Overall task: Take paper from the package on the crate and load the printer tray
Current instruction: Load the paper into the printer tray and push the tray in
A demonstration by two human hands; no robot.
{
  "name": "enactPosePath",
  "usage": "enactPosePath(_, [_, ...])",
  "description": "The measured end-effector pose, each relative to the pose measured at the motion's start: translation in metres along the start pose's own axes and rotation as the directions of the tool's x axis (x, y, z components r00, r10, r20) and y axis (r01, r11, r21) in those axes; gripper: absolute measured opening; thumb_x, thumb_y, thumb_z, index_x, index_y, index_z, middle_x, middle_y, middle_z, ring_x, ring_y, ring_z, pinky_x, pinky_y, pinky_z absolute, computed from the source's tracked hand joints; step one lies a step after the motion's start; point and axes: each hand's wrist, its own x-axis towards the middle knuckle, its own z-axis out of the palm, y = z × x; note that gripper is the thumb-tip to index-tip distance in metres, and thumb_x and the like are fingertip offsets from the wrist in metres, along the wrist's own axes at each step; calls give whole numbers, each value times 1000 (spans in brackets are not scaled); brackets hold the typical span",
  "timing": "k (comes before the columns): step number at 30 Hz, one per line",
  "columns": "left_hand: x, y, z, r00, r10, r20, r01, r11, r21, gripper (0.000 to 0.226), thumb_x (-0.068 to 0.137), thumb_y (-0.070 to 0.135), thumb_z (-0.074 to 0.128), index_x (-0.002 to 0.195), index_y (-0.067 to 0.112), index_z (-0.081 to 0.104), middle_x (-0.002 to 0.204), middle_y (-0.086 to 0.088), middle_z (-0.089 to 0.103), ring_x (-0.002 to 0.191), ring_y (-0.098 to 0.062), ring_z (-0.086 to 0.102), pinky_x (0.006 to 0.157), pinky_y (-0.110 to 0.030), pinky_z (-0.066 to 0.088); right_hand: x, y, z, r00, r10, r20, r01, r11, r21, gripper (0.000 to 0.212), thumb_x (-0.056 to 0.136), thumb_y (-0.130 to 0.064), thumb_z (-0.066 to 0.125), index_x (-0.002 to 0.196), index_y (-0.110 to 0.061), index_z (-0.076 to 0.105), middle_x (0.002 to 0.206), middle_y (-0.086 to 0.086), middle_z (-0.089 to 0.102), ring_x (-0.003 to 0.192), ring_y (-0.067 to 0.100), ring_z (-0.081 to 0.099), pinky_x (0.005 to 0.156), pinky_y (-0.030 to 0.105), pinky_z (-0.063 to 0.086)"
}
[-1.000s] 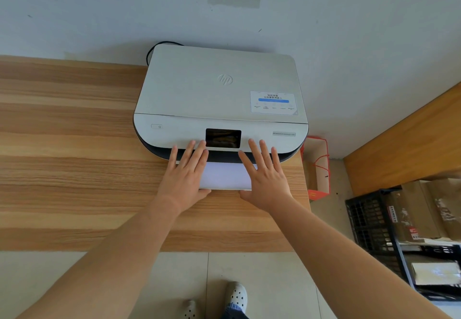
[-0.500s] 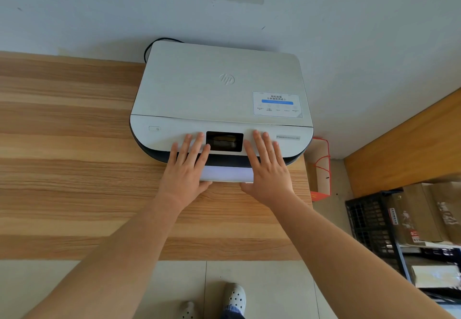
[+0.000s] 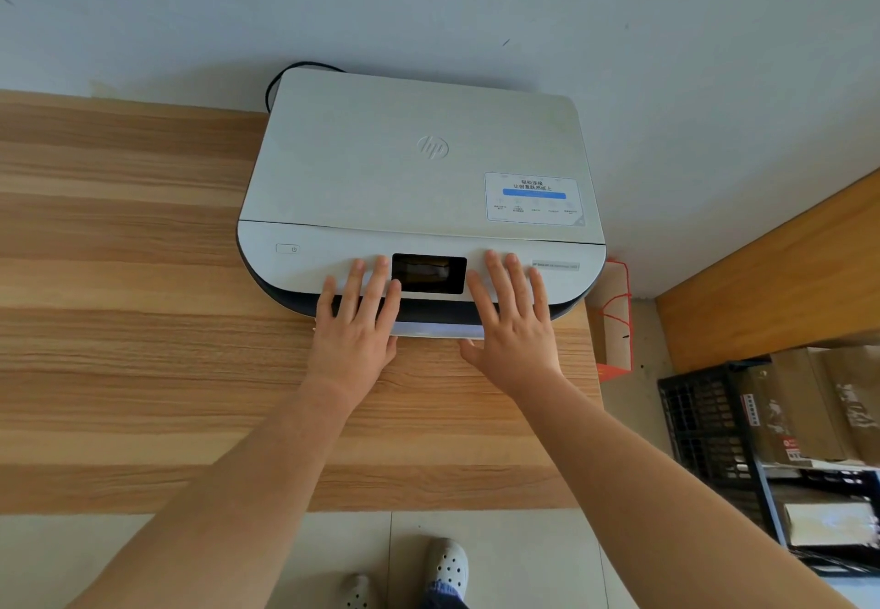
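Note:
A white printer [image 3: 419, 165] sits on the wooden table [image 3: 133, 323] against the wall. A thin strip of white paper in the tray [image 3: 435, 330] shows under its dark front slot. My left hand [image 3: 355, 327] lies flat with fingers spread, palm over the tray's left part and fingertips on the printer's front panel. My right hand [image 3: 512, 323] lies flat the same way on the right side. The dark screen [image 3: 428, 273] sits between the two hands. Neither hand grips anything. The black crate [image 3: 705, 427] stands at the lower right; a paper package [image 3: 828, 523] lies there.
A black cable [image 3: 276, 84] loops behind the printer. A white and red paper bag [image 3: 614, 318] stands on the floor beside the table's right end. Cardboard boxes [image 3: 809, 399] sit by the crate. A wooden panel [image 3: 771, 275] rises on the right. My shoes [image 3: 445, 568] are on the tiled floor.
Both hands have slid forward toward the printer, and the white paper tray has gone in with them. Only a thin strip of it shows now.

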Motion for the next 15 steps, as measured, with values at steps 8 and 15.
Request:
enactPosePath(8, [3,1,8,998,-4,-65,5,1000,4,70,82,30,69,139,10,35,154,-17,13,140,-38,19,105,-63,30,5,0,13,991,-2,-135,3,1000,12,91,72,-42,75,145,-16,28,157,13,11,144,37,12,115,56,11])
enactPosePath(15, [5,2,17,996,-11,-93,12,1000,18,77,77,26,76,138,9,32,154,-18,12,140,-39,18,104,-63,28,8,-1,22,980,-7,-201,5,1000,-9,90,72,-34,74,143,-14,23,153,15,13,141,37,16,113,58,12])
